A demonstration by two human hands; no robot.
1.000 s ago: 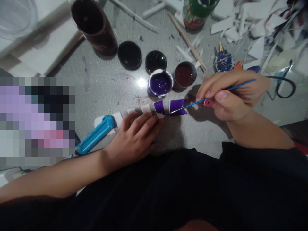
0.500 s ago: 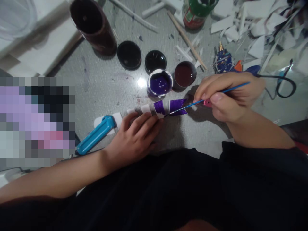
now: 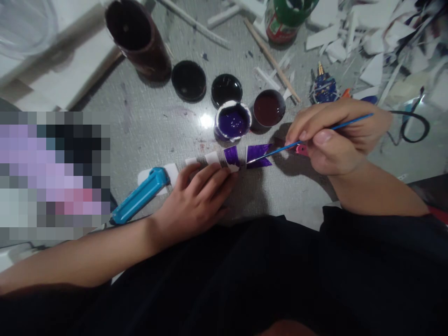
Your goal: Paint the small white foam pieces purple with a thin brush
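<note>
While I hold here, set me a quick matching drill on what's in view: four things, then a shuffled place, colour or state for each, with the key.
Things
1. paintbrush
2. white-rimmed paint pot
3. long plastic tool
4. part-painted strip

Descriptions
A. turquoise in colour
B. purple with a white end, by the left hand
C. held in the right hand
D. filled with purple

Pairs: 1-C, 2-D, 3-A, 4-B

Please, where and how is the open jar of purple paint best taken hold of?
Grip the jar by its round wall, below the white rim, probably with the left hand from the left: a brown cup crowds its right, a black lid lies behind, and its top is open.
</note>
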